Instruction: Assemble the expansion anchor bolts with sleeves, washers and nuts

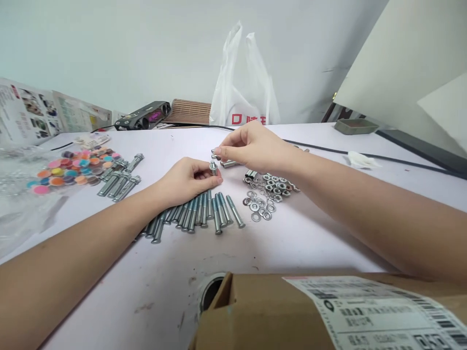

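Between the thumb and fingers of my left hand [189,181] stands a bolt [213,167] with a nut and washer at its upper end. My right hand [251,148] pinches a small metal sleeve [214,154] just above it; a small gap seems to lie between the two. Behind the right fingertips lie more metal sleeves [229,163]. Loose bolts [199,214] are spread in a row below my left hand. Nuts [279,185] and flat washers [256,206] are heaped under my right forearm, which hides part of them. Assembled bolts [122,177] lie in a pile on the left.
Colourful discs [73,167] and clear plastic wrap [22,194] lie at the left. A cardboard box [270,311] fills the near edge beside a round table hole [211,291]. A white plastic bag [242,92] stands at the back. A black cable [328,149] crosses the right side.
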`<state>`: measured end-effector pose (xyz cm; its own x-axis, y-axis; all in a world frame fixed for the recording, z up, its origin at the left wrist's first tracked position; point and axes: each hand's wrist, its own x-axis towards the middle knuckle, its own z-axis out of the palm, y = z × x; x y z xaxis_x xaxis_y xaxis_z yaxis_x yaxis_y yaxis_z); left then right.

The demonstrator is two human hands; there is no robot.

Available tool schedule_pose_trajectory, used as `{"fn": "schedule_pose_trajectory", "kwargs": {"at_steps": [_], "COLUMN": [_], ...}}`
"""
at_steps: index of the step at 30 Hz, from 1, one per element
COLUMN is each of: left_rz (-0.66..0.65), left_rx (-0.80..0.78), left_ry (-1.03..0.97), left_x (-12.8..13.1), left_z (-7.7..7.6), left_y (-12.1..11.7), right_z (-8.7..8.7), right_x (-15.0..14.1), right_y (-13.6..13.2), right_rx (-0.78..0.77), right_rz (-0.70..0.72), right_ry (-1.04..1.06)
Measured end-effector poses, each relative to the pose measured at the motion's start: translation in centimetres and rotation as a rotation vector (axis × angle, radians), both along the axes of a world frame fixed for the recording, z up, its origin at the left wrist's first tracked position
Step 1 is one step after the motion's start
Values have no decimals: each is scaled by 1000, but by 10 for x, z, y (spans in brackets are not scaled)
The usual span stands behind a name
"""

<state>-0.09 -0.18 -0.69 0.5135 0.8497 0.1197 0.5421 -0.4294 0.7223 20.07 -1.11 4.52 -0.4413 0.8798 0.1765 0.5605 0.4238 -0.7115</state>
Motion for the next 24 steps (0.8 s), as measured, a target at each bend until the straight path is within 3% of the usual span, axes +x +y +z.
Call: {"fn": "schedule_pose_trajectory", "kwargs": {"at_steps": [3, 9, 15, 19, 24], "left_rz": [-23, -11, 11, 12, -6], "left_rx": [-45, -80, -108, -89, -78], "left_ry": [-29, -37, -13, -12, -10], "left_x": [1, 1, 1, 0, 0], "left_z": [2, 2, 2, 1, 1], "left_y": [-1, 0, -1, -1, -2], "right_z": [14, 35, 30, 24, 18], "right_x": [9, 46, 73, 75, 72], "right_y": [-1, 11, 29, 32, 34], "right_rx": [7, -47, -160, -209, -226], "right_rz": [-41, -153, -56, -70, 22], "right_ry": [-89, -473, -781, -841, -855]}}
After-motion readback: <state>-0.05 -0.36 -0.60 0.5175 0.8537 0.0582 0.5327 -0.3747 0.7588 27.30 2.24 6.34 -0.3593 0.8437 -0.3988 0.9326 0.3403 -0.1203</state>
